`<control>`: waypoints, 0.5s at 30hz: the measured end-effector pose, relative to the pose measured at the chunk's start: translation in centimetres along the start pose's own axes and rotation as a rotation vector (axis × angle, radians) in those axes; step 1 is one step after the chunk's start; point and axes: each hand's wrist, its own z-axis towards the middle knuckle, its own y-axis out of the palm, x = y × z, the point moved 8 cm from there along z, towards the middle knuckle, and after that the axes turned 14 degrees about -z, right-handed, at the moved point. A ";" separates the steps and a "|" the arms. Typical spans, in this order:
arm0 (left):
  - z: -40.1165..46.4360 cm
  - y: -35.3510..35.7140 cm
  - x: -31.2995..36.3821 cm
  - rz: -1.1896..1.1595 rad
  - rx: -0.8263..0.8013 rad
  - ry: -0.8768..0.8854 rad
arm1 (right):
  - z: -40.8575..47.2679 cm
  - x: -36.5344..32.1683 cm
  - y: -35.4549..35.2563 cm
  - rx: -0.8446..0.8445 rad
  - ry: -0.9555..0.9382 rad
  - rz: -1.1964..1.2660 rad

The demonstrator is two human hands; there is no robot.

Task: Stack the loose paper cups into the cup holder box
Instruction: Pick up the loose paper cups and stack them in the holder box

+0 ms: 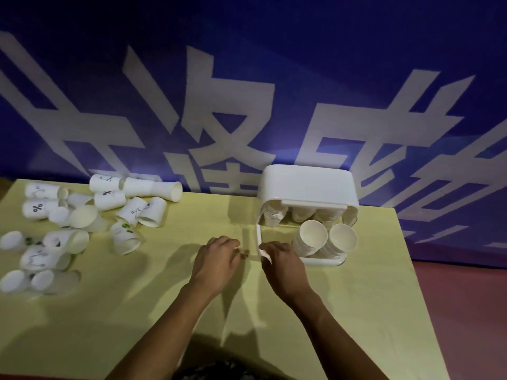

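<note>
A white cup holder box (307,187) stands at the table's back right, its clear front door swung open toward me. Inside it, stacks of white paper cups (314,234) lean forward with their mouths facing me, and more stacks show behind them. My right hand (282,261) grips the white edge of the open door at the box's lower left corner. My left hand (219,256) hovers just left of it over the table, fingers loosely curled and holding nothing. Several loose paper cups (82,220), some printed, lie scattered on the table's left side.
The yellow table (192,311) runs up to a blue banner wall with large white characters (219,119). A reddish floor (466,311) shows past the table's right edge. A dark patterned garment sits at the bottom middle.
</note>
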 end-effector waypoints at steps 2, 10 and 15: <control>-0.8 -1.8 -2.9 0.015 -0.002 -0.017 | 0.6 -2.6 0.8 -0.020 0.000 0.016; -4.5 -10.3 -14.6 -0.003 0.025 -0.051 | 2.8 -15.5 5.4 -0.044 0.021 -0.001; -7.0 -14.6 -21.6 -0.049 0.081 -0.101 | 3.3 -23.0 8.8 -0.062 0.017 0.009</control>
